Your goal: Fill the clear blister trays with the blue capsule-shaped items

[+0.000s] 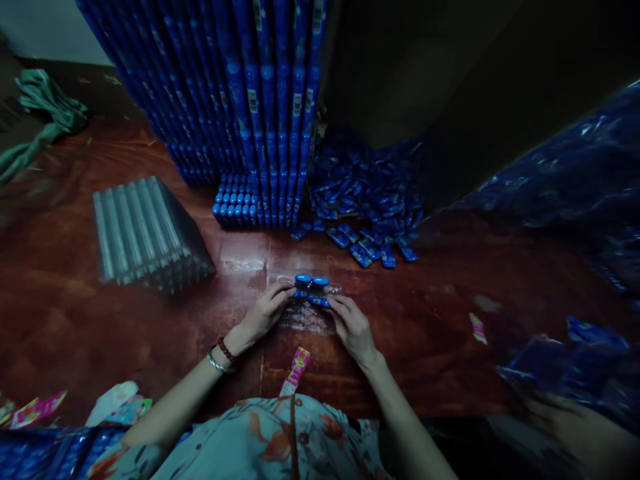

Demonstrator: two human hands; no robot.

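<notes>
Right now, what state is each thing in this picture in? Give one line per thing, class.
Left hand: fingertips at a blue packet
Right hand: fingertips at another blue packet
Clear plastic: lying between the hands
Tall blue stack: piled high
Loose blue packets: heaped, some spread in front
Translucent stack: layered
Green cloth: crumpled
Pink strip: lying loose
Other person's hand: too blurred to tell

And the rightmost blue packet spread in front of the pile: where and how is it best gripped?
Likely at the near end of that blue packet, pinched across its long edges by the right hand, coming from the person's side: that end juts toward the person, uncovered; the other faces the pile.
</notes>
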